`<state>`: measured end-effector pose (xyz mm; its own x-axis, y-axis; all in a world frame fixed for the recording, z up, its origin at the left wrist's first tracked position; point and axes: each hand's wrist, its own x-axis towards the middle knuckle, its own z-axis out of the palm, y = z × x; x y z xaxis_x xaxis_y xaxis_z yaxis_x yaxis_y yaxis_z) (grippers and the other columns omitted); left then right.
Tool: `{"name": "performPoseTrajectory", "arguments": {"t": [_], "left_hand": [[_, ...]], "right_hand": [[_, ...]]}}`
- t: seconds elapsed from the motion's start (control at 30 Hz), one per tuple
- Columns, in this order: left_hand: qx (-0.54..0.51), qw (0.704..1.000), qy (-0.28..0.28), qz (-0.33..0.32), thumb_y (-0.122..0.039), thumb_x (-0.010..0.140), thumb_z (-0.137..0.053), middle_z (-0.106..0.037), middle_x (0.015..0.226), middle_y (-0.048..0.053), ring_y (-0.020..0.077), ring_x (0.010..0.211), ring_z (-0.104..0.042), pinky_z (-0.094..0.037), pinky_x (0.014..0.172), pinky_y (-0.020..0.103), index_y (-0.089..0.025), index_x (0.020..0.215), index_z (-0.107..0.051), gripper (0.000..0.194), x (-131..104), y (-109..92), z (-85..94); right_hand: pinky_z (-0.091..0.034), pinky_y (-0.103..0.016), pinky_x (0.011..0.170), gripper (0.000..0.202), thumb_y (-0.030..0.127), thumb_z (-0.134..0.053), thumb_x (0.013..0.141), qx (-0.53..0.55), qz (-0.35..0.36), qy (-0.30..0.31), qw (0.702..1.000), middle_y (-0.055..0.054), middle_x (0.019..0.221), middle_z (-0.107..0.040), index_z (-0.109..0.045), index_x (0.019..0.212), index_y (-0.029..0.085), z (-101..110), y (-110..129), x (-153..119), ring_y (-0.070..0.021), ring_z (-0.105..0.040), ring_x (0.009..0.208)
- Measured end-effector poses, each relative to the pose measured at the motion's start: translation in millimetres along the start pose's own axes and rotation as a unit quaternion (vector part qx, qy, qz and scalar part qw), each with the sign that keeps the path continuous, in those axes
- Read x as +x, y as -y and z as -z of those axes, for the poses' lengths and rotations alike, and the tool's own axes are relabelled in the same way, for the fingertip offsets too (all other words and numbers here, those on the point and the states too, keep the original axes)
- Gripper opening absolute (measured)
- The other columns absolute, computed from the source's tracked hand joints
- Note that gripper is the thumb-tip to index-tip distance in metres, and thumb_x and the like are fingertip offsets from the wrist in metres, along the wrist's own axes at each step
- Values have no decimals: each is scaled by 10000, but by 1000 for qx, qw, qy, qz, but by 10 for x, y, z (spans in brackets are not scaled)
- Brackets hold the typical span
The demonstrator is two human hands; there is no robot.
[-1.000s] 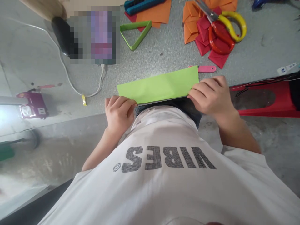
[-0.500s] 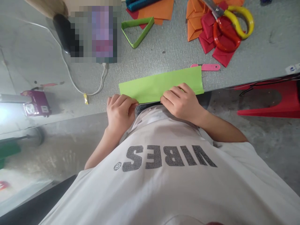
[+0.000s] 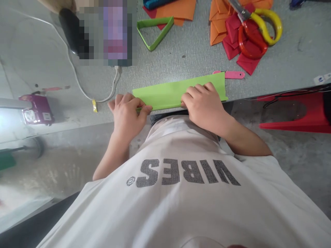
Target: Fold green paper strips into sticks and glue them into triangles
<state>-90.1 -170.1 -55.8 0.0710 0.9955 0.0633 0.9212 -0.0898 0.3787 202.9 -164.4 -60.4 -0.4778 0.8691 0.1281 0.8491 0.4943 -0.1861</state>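
Green paper point(image 3: 162, 91) is being held at the centre of the frame, along the near edge of the desk point(image 3: 196, 62). Its near edge is being pinched at the left end between thumb and forefinger of the left hand point(image 3: 126, 113). Right of the middle, the same edge is being covered by the curled fingers of the right hand point(image 3: 204, 106); whether it is being pinched there cannot be told, the thumb being hidden. The paper is being judged light, thin and easily creased, so a gentle hold near both ends is being favoured. By its upper right corner, a pink tool point(image 3: 234, 74) is being partly covered. At the upper right, scissors point(image 3: 256, 21) are being borne by folded pieces point(image 3: 230, 48).
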Motion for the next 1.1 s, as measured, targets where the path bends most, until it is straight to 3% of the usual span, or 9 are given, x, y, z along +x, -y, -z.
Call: {"name": "performPoseTrajectory", "arguments": {"t": [0.13, 0.53, 0.67, 0.73, 0.83, 0.93, 1.0, 1.1], "left_hand": [[-16, 1000, 7, 21, -342, 954, -921, -734, 1127, 108, 428, 1266, -666, -502, 1148, 800, -244, 802, -710, 278, 41, 37, 45], [-31, 999, 8, 39, -310, 1011, -824, -743, 1309, 157, 467, 1345, -629, -512, 1145, 820, -266, 831, -670, 241, -33, -2, 70], [-24, 999, 20, 45, -275, 1028, -761, -726, 1387, 168, 474, 1378, -628, -507, 1191, 810, -294, 1038, -736, 33, -45, 21, 100], [-22, 999, 25, 39, -251, 1036, -718, -733, 1403, 174, 475, 1398, -637, -509, 1205, 797, -310, 1167, -778, 156, -65, 36, 113], [-7, 1000, 8, 1, -211, 1059, -652, -766, 1490, 175, 483, 1462, -658, -521, 1205, 784, -332, 1253, -838, 295, -128, 33, 66], [5, 996, -27, -82, -167, 1115, -569, -817, 1598, 125, 453, 1594, -688, -508, 1299, 791, -356, 1286, -876, 400, -233, -2, -102], [-6, 988, -21, -152, -156, 1153, -519, -854, 1605, 94, 404, 1668, -702, -495, 1398, 766, -350, 1420, -857, 472, -310, -32, -258], [-22, 976, 5, -219, -244, 1202, -485, -791, 1735, 171, 388, 1740, -669, -493, 1479, 701, -241, 1680, -746, 545, -396, -73, -474]], "right_hand": [[-422, -513, 1003, 291, 163, -598, 1189, 11, -17, 26, 999, -117, 1128, -800, -864, 1090, 225, 98, -35, 22, -333, -646, 1092], [-429, -551, 1042, 394, 296, -505, 1247, 26, -52, 74, 996, -160, 1159, -795, -880, 1172, 200, 257, -20, 59, -389, -659, 1184], [-406, -543, 1065, 381, 279, -525, 1246, 15, -70, 106, 992, -170, 1201, -812, -886, 1160, 193, 339, 49, 101, -387, -662, 1205], [-399, -542, 1072, 371, 275, -538, 1244, 12, -75, 113, 991, -171, 1211, -819, -890, 1161, 190, 367, 74, 122, -386, -668, 1211], [-401, -552, 1067, 358, 260, -555, 1228, 4, -74, 115, 991, -176, 1202, -833, -897, 1151, 190, 369, 86, 146, -382, -676, 1191], [-406, -552, 1019, 301, 239, -613, 1191, -13, -62, 114, 991, -194, 1152, -845, -896, 1107, 178, 344, 74, 158, -370, -677, 1133], [-403, -546, 986, 269, 228, -645, 1177, -19, -47, 96, 994, -198, 1114, -849, -893, 1091, 169, 333, 63, 158, -359, -676, 1091], [-404, -537, 972, 277, 227, -644, 1191, -25, -36, 74, 996, -189, 1090, -858, -892, 1086, 161, 328, 58, 149, -343, -682, 1053]]}}
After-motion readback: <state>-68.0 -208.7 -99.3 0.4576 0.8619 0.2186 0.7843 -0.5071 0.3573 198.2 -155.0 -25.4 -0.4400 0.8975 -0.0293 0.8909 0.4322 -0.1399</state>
